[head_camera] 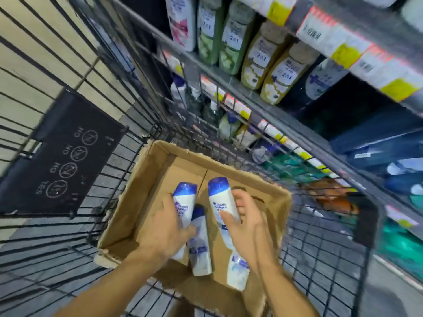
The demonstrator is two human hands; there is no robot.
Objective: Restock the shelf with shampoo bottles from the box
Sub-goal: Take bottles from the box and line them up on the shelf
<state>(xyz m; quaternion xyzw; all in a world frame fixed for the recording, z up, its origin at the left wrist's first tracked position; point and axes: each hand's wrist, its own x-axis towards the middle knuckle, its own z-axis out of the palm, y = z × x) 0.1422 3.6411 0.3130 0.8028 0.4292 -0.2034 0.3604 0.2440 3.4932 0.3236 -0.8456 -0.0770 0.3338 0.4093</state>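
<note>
An open cardboard box (256, 181) sits in a wire shopping cart (320, 248). My left hand (164, 229) grips a white shampoo bottle with a blue cap (184, 202), lifted above the box floor. My right hand (249, 218) wraps around a second white bottle with a blue cap (220, 200), also raised. A third bottle (200, 248) lies flat on the box floor between my hands, and another bottle (238, 273) lies under my right wrist. The shelf (263, 104) with upright shampoo bottles (256, 60) runs along the upper right.
The cart's black fold-down seat flap (61, 154) with white NO/YES symbols hangs at the left. Price-tag strips (357, 53) line the shelf edges. Lower shelves (343, 195) behind the cart wires hold green, orange and blue products. Tiled floor (34, 53) shows at the upper left.
</note>
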